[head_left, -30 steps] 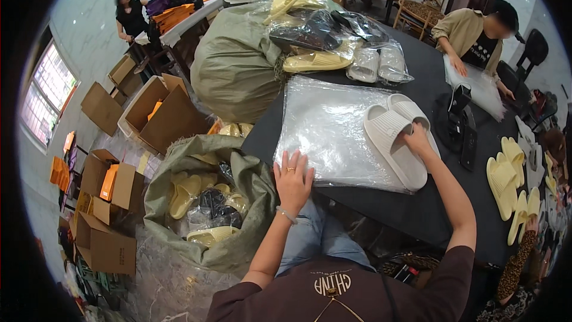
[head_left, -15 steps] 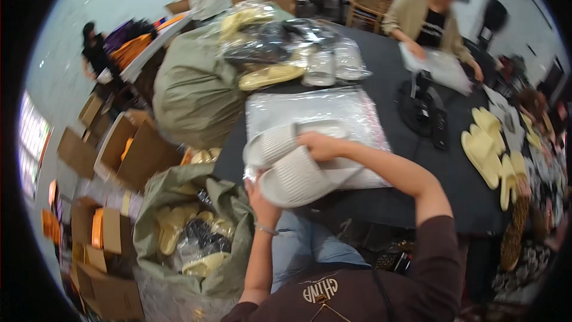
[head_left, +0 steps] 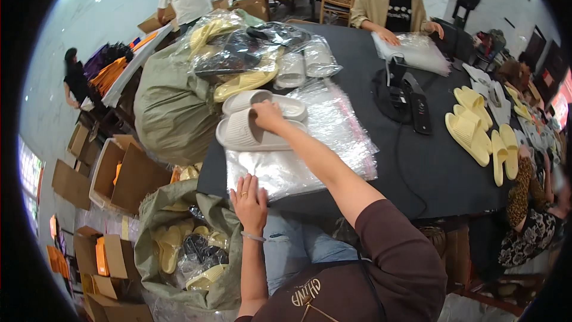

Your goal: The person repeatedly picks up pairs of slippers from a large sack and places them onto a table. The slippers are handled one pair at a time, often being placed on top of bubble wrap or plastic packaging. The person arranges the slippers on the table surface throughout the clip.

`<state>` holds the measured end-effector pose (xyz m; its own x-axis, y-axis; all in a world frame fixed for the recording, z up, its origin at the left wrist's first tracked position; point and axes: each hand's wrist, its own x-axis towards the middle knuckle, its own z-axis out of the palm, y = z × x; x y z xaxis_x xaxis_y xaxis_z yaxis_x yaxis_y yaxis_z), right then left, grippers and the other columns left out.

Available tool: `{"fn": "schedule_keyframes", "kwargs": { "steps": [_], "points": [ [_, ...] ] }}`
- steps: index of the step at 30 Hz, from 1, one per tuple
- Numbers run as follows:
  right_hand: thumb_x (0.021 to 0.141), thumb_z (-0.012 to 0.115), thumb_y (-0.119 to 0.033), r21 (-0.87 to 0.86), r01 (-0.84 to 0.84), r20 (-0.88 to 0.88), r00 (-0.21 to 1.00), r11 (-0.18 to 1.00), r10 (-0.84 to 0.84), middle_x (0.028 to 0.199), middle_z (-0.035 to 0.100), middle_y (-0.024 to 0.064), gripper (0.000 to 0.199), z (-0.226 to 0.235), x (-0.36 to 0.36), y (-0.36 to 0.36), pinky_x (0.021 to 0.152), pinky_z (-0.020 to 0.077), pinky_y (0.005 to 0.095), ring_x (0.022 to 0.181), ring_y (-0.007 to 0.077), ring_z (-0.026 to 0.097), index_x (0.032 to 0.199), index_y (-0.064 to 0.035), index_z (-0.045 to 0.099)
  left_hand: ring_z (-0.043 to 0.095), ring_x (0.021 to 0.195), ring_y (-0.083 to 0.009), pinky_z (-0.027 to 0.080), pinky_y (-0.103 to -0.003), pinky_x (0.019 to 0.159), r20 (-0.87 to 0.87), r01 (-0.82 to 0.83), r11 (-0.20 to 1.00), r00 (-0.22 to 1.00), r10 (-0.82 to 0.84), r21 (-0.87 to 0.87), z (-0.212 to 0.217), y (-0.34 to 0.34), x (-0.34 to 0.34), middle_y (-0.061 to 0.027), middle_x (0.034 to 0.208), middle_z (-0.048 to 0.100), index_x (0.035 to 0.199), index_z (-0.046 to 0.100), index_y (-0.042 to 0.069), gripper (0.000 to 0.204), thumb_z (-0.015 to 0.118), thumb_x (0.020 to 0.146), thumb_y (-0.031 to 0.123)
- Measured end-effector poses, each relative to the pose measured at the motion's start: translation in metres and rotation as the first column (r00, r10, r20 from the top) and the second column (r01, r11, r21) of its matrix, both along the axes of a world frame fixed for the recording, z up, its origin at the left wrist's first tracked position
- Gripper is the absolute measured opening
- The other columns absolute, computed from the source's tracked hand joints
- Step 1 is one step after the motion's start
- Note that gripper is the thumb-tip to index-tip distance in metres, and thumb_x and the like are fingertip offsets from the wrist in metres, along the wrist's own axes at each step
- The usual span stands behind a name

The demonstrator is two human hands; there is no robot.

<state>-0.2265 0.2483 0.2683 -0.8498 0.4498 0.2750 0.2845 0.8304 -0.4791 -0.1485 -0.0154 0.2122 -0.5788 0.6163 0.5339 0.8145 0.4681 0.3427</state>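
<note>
A pair of light grey ribbed slide sandals (head_left: 243,130) lies side by side on a stack of clear plastic bags (head_left: 339,143), soles down. My right hand (head_left: 267,115) reaches across and grips the pair at the straps, its fingertips partly hidden inside the openings. My left hand (head_left: 249,200) rests flat with extended fingers on the near left corner of the bags, holding nothing. Just beyond the stack, bagged slides in yellow, grey and black (head_left: 250,53) are heaped on the black table (head_left: 399,173).
Loose yellow slides (head_left: 468,134) and a black device (head_left: 420,104) with a cable occupy the table's right side. Across it, a person in a tan shirt (head_left: 369,12) handles clear bags (head_left: 414,50). An open green sack (head_left: 155,214) of bagged slides and cardboard boxes (head_left: 140,170) stand at left.
The grey slides have gone from being held tilted in both hands to lying on the bags, farther off. My left hand has let go and lies flat. The view has shifted.
</note>
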Motion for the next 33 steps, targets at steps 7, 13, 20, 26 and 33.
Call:
{"fn": "schedule_keyframes", "kwargs": {
  "steps": [7, 13, 20, 26, 33],
  "points": [
    [0.072, 0.055, -0.01, 0.111, 0.081, 0.014, 0.996, 0.99, -0.083, 0.102, 0.064, 0.0155, 0.026, 0.007, 0.013, 0.007, 0.09, 0.0388, 0.048, 0.104, 0.032, 0.054, 0.096, -0.0093, 0.064, 0.035, 0.132, -0.0312, 0.022, -0.053, 0.108, 0.002, 0.131, 0.971, 0.991, -0.133, -0.2, 0.026, -0.015, -0.003, -0.0113, 0.138, 0.044, 0.128, 0.049, 0.004, 0.08, 0.066, 0.071, 0.058],
    [0.071, 0.056, -0.01, 0.173, 0.123, -0.072, 0.991, 0.977, -0.112, 0.102, 0.063, 0.0188, 0.032, 0.059, 0.069, 0.025, 0.09, 0.041, 0.0451, 0.103, 0.0325, 0.057, 0.102, -0.0081, 0.065, 0.043, 0.126, -0.0278, 0.027, -0.051, 0.106, -0.165, 0.25, 0.96, 0.949, -0.269, -0.127, 0.047, -0.016, -0.013, -0.0086, 0.127, 0.054, 0.119, 0.058, 0.01, 0.049, 0.068, 0.078, 0.037],
    [0.078, 0.064, -0.028, 0.169, 0.12, -0.057, 0.992, 0.978, -0.112, 0.098, 0.063, 0.0213, 0.034, 0.061, 0.128, 0.08, 0.082, 0.0463, 0.0469, 0.091, 0.0386, 0.06, 0.103, -0.0055, 0.064, 0.046, 0.126, -0.0227, 0.029, -0.05, 0.106, -0.106, 0.297, 0.943, 0.943, -0.314, -0.153, 0.033, -0.016, -0.029, -0.0035, 0.126, 0.057, 0.117, 0.059, 0.013, 0.033, 0.061, 0.085, 0.02],
    [0.071, 0.054, -0.012, 0.143, 0.215, 0.014, 0.976, 0.966, -0.219, 0.102, 0.063, 0.0218, 0.038, 0.031, 0.162, 0.084, 0.09, 0.0419, 0.0457, 0.101, 0.0371, 0.056, 0.107, -0.0028, 0.063, 0.045, 0.126, -0.0233, 0.029, -0.05, 0.105, 0.078, 0.389, 0.906, 0.921, -0.381, -0.167, 0.04, -0.019, -0.032, -0.0043, 0.127, 0.056, 0.116, 0.059, 0.011, 0.036, 0.061, 0.086, 0.029],
    [0.071, 0.056, -0.01, 0.283, 0.159, -0.034, 0.987, 0.946, -0.156, 0.097, 0.062, 0.0219, 0.03, -0.011, 0.175, 0.076, 0.086, 0.0445, 0.0464, 0.101, 0.0379, 0.055, 0.099, -0.0021, 0.063, 0.046, 0.126, -0.025, 0.026, -0.046, 0.106, 0.092, 0.395, 0.919, 0.916, -0.391, -0.02, 0.022, -0.015, -0.036, -0.0045, 0.128, 0.056, 0.116, 0.061, 0.013, 0.041, 0.068, 0.08, 0.031]
  ]
}}
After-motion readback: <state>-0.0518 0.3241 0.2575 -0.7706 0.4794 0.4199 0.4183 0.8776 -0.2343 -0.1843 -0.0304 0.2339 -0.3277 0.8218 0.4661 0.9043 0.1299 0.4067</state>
